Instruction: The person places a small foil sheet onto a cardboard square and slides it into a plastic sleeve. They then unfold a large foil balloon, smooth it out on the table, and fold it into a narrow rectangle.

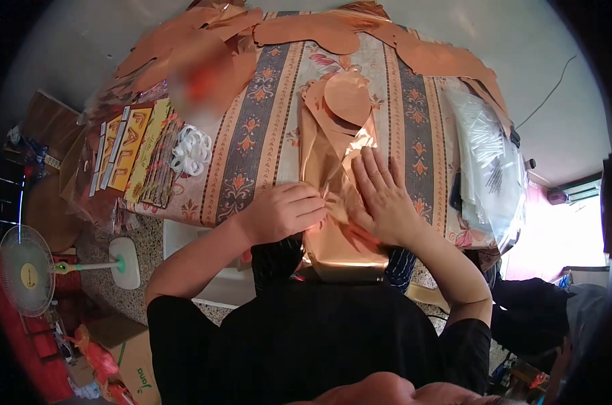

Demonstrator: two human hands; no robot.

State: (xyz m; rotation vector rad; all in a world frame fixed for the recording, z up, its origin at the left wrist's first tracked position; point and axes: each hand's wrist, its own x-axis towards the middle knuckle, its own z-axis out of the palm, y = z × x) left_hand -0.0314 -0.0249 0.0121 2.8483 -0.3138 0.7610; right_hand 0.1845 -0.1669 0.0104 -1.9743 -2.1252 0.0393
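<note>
A shiny copper-coloured foil balloon (350, 251) lies flattened in a long strip from the tablecloth down over my lap. Its rounded end (347, 99) rests on the cloth farther from me. My left hand (289, 212) is at the strip's left edge, with its fingers curled together on the creased foil. My right hand (385, 202) presses on the right side of the strip, fingers stretched out and palm down. Wrinkles show in the foil between both hands.
More copper foil balloons (309, 34) lie along the table's far side. At the left are printed cards (132, 142) and white ribbon rings (192, 150). A plastic bag of white straws (483, 158) lies right. A fan (28, 270) stands on the floor at left.
</note>
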